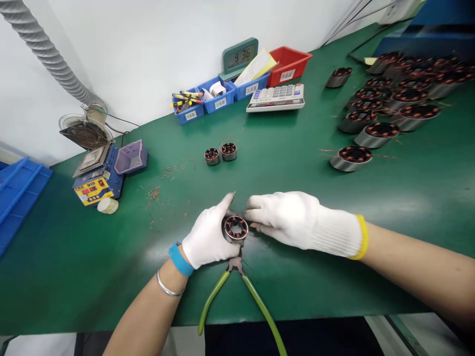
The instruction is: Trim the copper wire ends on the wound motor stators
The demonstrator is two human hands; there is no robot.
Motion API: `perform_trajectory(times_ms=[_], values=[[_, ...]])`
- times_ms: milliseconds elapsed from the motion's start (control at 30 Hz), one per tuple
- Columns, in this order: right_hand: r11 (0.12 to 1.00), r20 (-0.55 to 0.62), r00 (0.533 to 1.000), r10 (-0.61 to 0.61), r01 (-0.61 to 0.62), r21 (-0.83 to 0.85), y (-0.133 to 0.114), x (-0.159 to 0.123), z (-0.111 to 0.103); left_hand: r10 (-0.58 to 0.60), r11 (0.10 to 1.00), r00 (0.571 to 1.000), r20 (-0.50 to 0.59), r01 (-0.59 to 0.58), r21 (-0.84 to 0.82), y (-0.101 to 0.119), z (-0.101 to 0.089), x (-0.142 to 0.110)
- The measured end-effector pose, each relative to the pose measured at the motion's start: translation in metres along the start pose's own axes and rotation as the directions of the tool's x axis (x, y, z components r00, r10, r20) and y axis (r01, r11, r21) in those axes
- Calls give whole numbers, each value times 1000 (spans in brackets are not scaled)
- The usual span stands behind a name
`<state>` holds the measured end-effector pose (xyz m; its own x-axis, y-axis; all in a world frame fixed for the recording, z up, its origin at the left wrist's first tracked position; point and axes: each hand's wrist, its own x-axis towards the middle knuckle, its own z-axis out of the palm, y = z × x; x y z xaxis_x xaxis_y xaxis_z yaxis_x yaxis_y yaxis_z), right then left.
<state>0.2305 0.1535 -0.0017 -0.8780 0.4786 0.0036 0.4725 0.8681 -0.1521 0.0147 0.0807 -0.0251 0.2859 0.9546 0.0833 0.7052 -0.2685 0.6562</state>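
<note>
My left hand (208,236), in a white glove with a blue cuff, is wrapped round a small round motor stator (235,228) with copper windings, held just above the green mat (297,163). My right hand (285,217), in a white glove with a yellow cuff, is pinched at the stator's right edge, apparently on a thin copper wire too fine to see clearly. Green-handled cutting pliers (241,291) lie on the mat just below the stator, jaws toward my left hand.
Two small stators (220,153) stand mid-mat with copper wire clippings (159,190) to their left. Several larger stators (382,118) fill the right side. A solder pot unit (98,173), blue bins (208,101), red bin (289,64), calculator (276,96) and clock (240,55) line the back.
</note>
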Motion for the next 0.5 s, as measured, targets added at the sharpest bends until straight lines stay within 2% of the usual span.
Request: perform_trajectory(times_ms=[200, 500], values=[[1000, 13, 999, 30, -30, -4, -2, 4, 2, -25, 1000, 1000, 5, 25, 4, 3, 0, 1], [994, 84, 996, 44, -52, 94, 1, 9, -6, -7, 1000, 1000, -10, 7, 0, 2, 0, 1]])
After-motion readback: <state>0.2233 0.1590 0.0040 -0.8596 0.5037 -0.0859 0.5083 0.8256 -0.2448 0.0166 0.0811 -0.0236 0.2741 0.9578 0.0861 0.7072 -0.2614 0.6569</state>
